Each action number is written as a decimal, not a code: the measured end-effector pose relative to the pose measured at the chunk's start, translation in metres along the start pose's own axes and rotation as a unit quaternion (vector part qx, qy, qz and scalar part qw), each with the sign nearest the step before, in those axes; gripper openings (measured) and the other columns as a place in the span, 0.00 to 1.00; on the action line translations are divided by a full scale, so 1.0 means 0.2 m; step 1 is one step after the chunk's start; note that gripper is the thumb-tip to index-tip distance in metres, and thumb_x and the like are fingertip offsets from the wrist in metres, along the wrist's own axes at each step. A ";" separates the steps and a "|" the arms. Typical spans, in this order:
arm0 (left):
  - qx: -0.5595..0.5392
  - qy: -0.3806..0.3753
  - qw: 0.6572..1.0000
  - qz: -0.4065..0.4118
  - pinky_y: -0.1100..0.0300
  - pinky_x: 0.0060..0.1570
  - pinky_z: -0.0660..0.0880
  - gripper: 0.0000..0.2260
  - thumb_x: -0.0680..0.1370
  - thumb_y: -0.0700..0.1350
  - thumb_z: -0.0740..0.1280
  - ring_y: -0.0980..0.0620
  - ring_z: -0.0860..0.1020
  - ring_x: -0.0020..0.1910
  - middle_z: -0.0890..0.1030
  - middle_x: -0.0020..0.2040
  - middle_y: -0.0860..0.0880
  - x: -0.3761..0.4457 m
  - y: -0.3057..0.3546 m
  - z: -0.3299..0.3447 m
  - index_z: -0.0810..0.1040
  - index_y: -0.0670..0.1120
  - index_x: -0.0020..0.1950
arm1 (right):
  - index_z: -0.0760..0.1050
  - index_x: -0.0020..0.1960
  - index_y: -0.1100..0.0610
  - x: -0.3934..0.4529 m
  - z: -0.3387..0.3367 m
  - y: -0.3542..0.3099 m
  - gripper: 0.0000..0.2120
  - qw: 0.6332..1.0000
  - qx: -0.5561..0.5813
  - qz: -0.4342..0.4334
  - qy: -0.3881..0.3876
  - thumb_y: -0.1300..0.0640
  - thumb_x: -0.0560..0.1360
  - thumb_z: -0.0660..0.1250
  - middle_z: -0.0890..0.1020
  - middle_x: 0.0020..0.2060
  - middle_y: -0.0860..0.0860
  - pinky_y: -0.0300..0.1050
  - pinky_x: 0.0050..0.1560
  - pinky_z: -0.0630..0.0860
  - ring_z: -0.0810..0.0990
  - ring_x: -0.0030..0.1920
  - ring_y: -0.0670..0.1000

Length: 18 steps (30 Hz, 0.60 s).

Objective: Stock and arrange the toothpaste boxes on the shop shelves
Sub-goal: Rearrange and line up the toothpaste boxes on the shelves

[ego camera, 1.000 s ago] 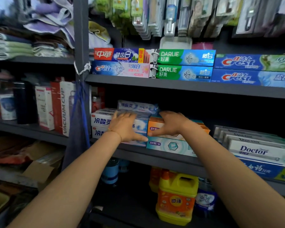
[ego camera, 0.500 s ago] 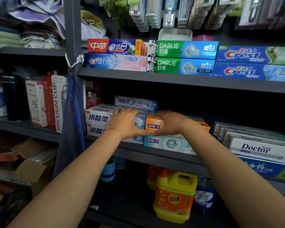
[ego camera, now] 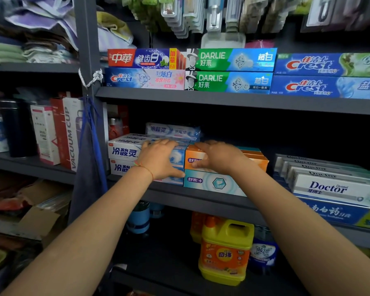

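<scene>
Toothpaste boxes, white-blue stack [ego camera: 126, 154] and orange carton [ego camera: 259, 160], are being squared up; my left hand [ego camera: 158, 159] and right hand [ego camera: 217, 155] are pressing flat, fingers apart, clamping nothing; next I'm judging a gentle push back.

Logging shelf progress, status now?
Left hand flat on white-blue boxes. Right hand resting on orange box. Nothing blocking.

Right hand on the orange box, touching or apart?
Touching. The head view shows the right hand lying over the orange box's top front edge, fingers flat on top, thumb against its front face, no gap.
</scene>
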<state>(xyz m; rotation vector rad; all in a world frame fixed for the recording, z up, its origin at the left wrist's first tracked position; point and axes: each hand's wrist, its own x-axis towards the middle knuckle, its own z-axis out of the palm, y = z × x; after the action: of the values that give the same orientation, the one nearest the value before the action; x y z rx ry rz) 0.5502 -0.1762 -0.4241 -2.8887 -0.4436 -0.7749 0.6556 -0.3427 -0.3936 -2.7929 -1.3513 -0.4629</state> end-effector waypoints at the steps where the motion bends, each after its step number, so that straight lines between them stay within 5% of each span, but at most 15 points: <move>1: 0.004 0.000 1.000 0.000 0.47 0.73 0.57 0.45 0.65 0.70 0.72 0.50 0.65 0.73 0.68 0.74 0.51 0.00 0.00 0.00 0.63 0.52 0.76 | 0.57 0.78 0.45 0.00 0.00 0.00 0.36 1.000 0.001 0.000 0.001 0.32 0.75 0.60 0.68 0.74 0.52 0.55 0.65 0.71 0.70 0.69 0.57; 12: 0.013 0.013 1.000 -0.014 0.46 0.72 0.57 0.45 0.64 0.71 0.72 0.49 0.67 0.72 0.70 0.72 0.51 -0.01 0.03 0.02 0.64 0.52 0.75 | 0.56 0.78 0.45 0.01 0.00 -0.01 0.37 1.000 -0.002 0.003 0.000 0.31 0.75 0.61 0.68 0.74 0.52 0.55 0.65 0.70 0.70 0.69 0.58; 18: 0.019 0.019 0.999 -0.025 0.46 0.72 0.57 0.45 0.63 0.71 0.73 0.50 0.67 0.72 0.70 0.71 0.51 -0.01 0.05 0.03 0.65 0.51 0.73 | 0.57 0.77 0.45 -0.01 -0.01 0.01 0.49 1.000 -0.017 -0.012 -0.003 0.33 0.64 0.75 0.71 0.70 0.52 0.53 0.63 0.72 0.72 0.67 0.57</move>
<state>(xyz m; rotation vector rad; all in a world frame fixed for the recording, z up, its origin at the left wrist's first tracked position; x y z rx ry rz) 0.5542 -0.1845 -0.4296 -2.8337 -0.5225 -0.8186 0.6547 -0.3459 -0.3918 -2.8098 -1.3923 -0.4841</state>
